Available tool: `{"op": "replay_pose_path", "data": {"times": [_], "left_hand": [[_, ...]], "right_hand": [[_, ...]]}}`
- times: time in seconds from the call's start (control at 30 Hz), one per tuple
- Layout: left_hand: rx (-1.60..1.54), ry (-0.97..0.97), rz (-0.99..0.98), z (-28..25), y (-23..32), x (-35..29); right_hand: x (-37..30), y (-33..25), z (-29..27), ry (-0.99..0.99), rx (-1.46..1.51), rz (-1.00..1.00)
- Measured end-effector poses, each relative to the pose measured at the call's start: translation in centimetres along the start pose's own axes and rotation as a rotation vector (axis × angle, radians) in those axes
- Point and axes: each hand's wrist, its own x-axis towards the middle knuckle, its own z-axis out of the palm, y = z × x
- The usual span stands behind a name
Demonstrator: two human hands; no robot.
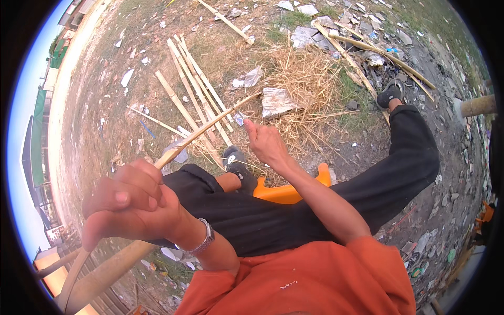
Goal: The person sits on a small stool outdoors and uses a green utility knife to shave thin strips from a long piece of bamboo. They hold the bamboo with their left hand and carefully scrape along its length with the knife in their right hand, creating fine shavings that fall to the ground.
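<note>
Littered dirt ground [105, 105] is filling most of the view; black trousers [388, 178] are spreading across it, orange-red shirt [304, 278] is taking up the bottom. Thick pole [113, 273] is running in at lower left. Straw pile [315, 79] is lying ahead, with split bamboo lengths [178, 103] fanning out to its left. Orange plastic stool edge [283, 195] is showing between the legs. Thin bamboo strip [210, 124] is slanting up and right from the left hand [134, 205], its tip ending above the right hand [270, 147]. Left is gripping it, fingers wrapped tight. Right is curling its fingers, thumb extending; can't tell if it's holding anything. Metal-band watch [207, 235] is circling the left wrist. Pale print [288, 285] is marking the shirt, too small to read.
</note>
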Motion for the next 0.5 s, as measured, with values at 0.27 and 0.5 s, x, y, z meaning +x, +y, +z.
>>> {"op": "replay_pose_path", "data": {"times": [0.27, 0.5], "left_hand": [[0.047, -0.099, 0.033, -0.4, -0.3, 0.3], [0.029, -0.115, 0.046, 0.7, -0.3, -0.3]], "right_hand": [[3.2, 4.5, 0.2, -0.04, -0.144, 0.147], [5.1, 8.1, 0.7, -0.044, -0.24, 0.293]]}}
